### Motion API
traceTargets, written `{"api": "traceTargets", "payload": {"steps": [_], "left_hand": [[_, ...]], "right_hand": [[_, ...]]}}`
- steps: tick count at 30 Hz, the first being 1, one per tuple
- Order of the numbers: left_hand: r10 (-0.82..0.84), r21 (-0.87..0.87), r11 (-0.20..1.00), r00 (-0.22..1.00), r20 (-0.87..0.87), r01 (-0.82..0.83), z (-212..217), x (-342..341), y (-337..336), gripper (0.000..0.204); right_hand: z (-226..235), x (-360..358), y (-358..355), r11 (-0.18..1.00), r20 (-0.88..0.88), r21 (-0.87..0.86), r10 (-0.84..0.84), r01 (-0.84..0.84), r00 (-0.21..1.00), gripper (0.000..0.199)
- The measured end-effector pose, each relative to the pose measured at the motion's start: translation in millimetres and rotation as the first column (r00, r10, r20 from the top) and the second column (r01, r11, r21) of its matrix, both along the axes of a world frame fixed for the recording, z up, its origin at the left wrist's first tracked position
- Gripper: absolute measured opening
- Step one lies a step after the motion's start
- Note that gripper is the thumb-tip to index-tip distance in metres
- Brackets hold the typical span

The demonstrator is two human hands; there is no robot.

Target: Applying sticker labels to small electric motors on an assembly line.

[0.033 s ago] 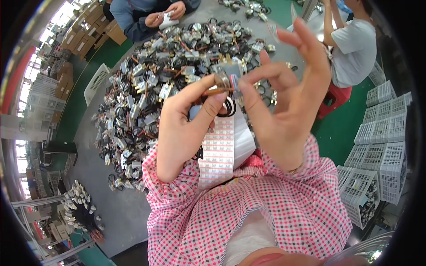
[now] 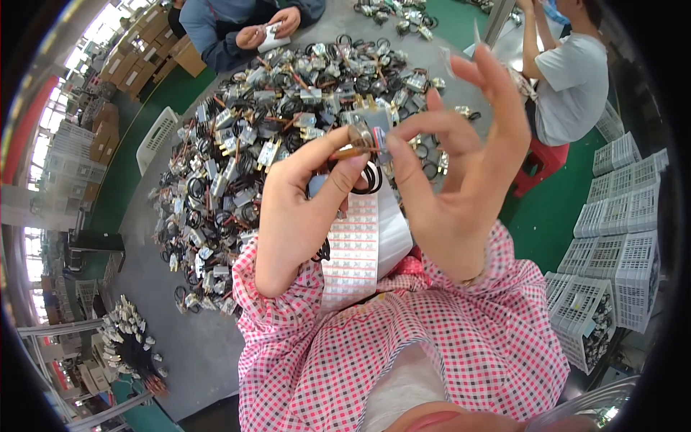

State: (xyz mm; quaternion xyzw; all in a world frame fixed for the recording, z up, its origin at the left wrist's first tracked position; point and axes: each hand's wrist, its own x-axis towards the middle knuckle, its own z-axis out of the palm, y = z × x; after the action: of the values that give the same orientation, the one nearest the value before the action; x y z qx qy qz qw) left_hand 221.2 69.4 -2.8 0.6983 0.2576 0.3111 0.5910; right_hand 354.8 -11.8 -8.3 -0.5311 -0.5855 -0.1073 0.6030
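My left hand (image 2: 291, 212) is closed, its thumb and forefinger pinching a small metal part (image 2: 360, 133) that has a brown-orange strip and a coiled black cable (image 2: 372, 178) hanging from it. The thumb and forefinger of my right hand (image 2: 464, 176) are pressed together at a small red, white and blue label (image 2: 380, 137) against the part. Its other fingers are raised and spread, and a thin clear strip (image 2: 448, 60) shows by their tips. Below both hands hangs a sheet of small printed labels (image 2: 353, 248) in rows, with white backing beside it.
A large pile of grey metal parts with black cables (image 2: 237, 144) covers much of the grey table (image 2: 198, 360). Across it, a person in blue (image 2: 216, 32) handles a white item. At right, another person (image 2: 572, 79) sits on a red stool (image 2: 534, 165) near stacked grey baskets (image 2: 612, 237).
The raised fingers of my right hand have dipped slightly. Both hands stay at the part and label.
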Motion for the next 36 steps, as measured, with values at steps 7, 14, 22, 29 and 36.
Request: {"api": "traceTargets", "payload": {"steps": [7,14,22,29,36], "left_hand": [[-0.099,-0.136,0.985,0.991,0.089,0.111,-11,7,5,0.028],[-0.215,-0.26,0.941,0.976,0.033,0.216,-39,28,9,0.03],[-0.147,-0.433,0.886,0.986,0.073,0.164,-90,16,29,0.033],[0.066,-0.392,0.903,0.846,0.53,0.176,-52,28,17,0.07],[-0.045,0.03,0.999,0.854,0.519,0.034,-21,17,12,0.078]], "right_hand": [[-15,13,5,0.974,-0.384,0.143,0.217,-0.175,0.897,0.082],[-46,31,2,0.942,-0.738,0.131,0.302,-0.31,0.604,0.092],[-149,137,37,0.972,-0.819,-0.221,-0.139,-0.084,0.556,0.096],[-73,236,141,0.928,-0.184,-0.039,-0.37,0.37,0.91,0.113],[-6,67,57,0.922,-0.48,0.187,0.387,-0.339,0.787,0.062]]}}
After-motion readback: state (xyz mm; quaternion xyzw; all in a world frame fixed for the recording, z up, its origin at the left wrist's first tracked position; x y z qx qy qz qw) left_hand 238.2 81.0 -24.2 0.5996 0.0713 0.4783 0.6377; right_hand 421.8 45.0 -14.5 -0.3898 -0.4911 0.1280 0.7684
